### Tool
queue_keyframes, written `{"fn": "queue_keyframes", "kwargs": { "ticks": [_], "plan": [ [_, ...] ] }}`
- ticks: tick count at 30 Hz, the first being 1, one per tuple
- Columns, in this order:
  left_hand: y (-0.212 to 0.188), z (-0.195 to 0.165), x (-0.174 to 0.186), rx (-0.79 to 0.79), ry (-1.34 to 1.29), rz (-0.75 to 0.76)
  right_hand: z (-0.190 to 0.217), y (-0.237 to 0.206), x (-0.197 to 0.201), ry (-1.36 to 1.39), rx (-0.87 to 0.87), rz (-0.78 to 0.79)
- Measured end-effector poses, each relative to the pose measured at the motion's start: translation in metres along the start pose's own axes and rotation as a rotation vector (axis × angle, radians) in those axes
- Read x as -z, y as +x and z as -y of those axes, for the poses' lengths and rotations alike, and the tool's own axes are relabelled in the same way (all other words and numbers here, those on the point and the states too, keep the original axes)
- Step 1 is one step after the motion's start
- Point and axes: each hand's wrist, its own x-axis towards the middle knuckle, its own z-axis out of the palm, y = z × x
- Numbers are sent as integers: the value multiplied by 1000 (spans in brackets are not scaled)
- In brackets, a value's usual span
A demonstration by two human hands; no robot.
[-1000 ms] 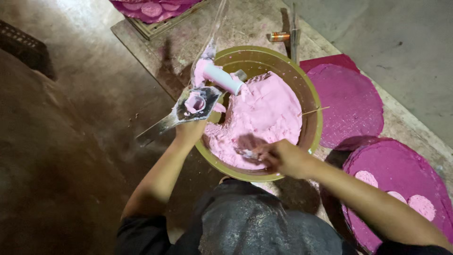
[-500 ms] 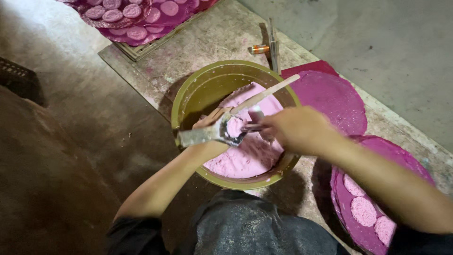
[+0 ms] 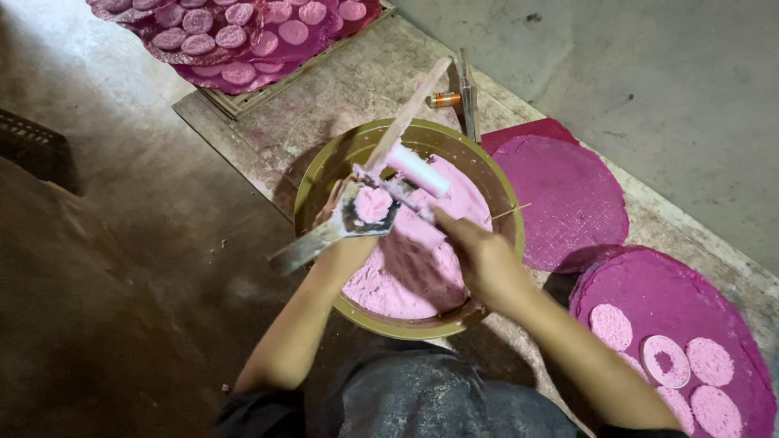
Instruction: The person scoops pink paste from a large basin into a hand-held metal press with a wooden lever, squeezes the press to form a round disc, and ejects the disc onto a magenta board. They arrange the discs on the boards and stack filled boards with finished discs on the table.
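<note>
Gripping a flat metal mould (image 3: 357, 217) from below, the left hand (image 3: 345, 247) has its fingers wrapped around the tool's middle, so the long handle juts out past the fingers toward the person's left and the round cavity packed with pink paste (image 3: 373, 204) sits just above the knuckles. The right hand (image 3: 479, 255) hovers over the olive-green basin (image 3: 324, 174), its fingers clenched on the near end of a pale pink roller (image 3: 415, 170) that slants up and away from the fingertips and touches the mould's far edge. A wooden stick (image 3: 410, 109) rises beyond both sets of fingers, leaning out over the basin's rim. Beneath the right palm lies the mass of pink dough (image 3: 406, 284) filling the basin's lower half. Off past the right wrist, a magenta mat (image 3: 673, 300) carries several pressed pink discs (image 3: 610, 326), and another bare magenta mat (image 3: 568, 195) lies just beyond it. Far ahead of the fingers, a tray (image 3: 243, 36) holds rows of the same discs on the concrete floor (image 3: 138, 170).
</note>
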Motion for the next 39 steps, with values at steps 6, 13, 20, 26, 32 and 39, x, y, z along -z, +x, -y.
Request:
{"fn": "queue_keyframes", "kwargs": {
  "ticks": [6,13,20,26,32,39],
  "plan": [
    [12,2,3,-13,182,-4,-25,-34,-26,284,3,143],
    [15,-15,-9,82,361,172,-47,-21,-45,192,-220,-37],
    [13,15,0,105,384,203,-43,-14,14,37,-396,341],
    [-12,-5,-9,-115,25,196,-20,34,36,-529,-208,618],
    [-16,-10,-4,-308,122,249,28,20,17,-784,239,456],
    [4,1,23,87,254,525,50,17,72,-908,70,494]
  ]
}}
